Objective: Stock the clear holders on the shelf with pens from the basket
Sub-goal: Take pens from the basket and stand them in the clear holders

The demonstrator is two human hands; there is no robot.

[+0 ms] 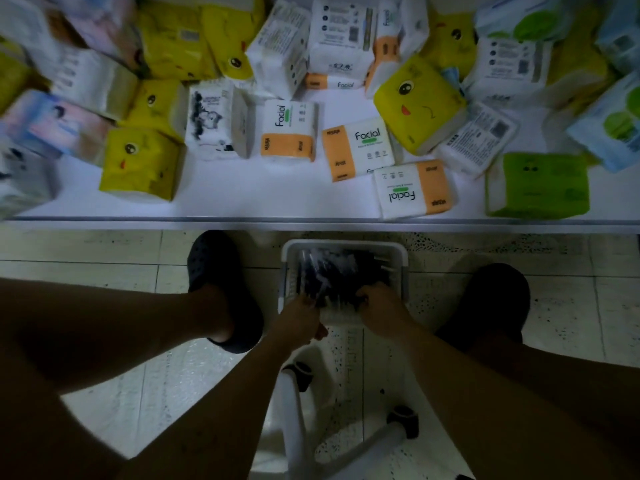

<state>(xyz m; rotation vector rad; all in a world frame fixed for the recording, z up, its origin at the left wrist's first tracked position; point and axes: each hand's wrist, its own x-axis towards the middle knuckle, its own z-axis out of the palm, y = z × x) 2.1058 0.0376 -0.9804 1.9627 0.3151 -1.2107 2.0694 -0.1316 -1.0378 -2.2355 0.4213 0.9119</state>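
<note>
Nearest, a white stool frame (294, 410) with black feet stands on the tiled floor (104, 247) between the person's bare legs. Just beyond, the left hand (299, 318) and right hand (379, 308), slightly apart, reach their fingers into the dark pens (332, 271) heaped in the white basket (346, 244) on the floor; it is too dim and blurred to tell whether either grips any. Farther off, the white shelf (242, 195) carries scattered tissue packs (289, 133).

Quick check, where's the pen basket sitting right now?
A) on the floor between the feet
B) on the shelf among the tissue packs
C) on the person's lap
A: the basket stands on the tiled floor between the dark shoes, left hand and right hand reaching into it.
</note>
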